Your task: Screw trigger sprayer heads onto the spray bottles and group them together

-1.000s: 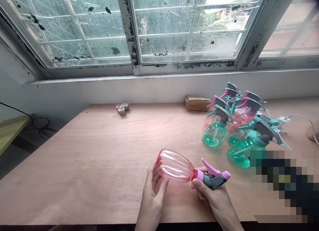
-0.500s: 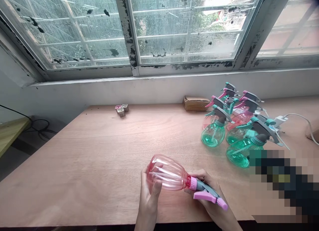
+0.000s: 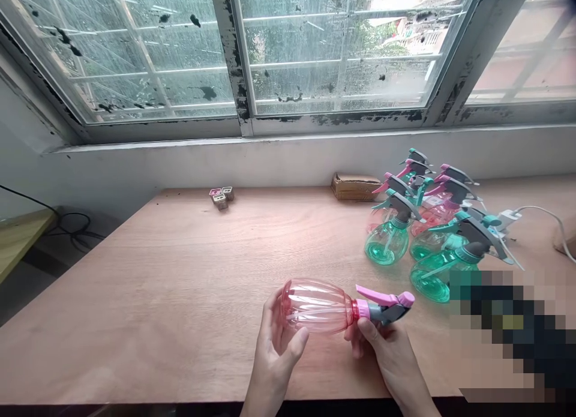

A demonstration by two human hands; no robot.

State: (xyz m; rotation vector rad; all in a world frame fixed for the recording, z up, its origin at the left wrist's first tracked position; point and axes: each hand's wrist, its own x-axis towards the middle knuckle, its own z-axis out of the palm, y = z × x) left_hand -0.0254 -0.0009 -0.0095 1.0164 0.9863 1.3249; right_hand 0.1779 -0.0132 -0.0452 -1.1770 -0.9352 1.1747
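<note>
A clear pink spray bottle (image 3: 317, 307) lies sideways in the air between my hands, over the front of the wooden table. Its base points left, and its pink and grey trigger head (image 3: 386, 306) points right with the pink lever on the upper side. My left hand (image 3: 279, 345) cups the base, thumb in front and fingers behind. At the neck and pink collar, my right hand (image 3: 387, 351) grips with its thumb in front; some of its fingers are hidden below the bottle.
Several green and pink spray bottles (image 3: 386, 243) stand in a group at the right. Behind them lies a brown cardboard box (image 3: 355, 187) by the wall. Small cubes (image 3: 220, 200) sit at the back left. A white cable (image 3: 546, 213) runs along the right. The lower right is pixelated.
The spray bottle has rolled about its long axis, so the pink lever has swung from the lower side to the upper side. Both hands and the bottle have shifted slightly right.
</note>
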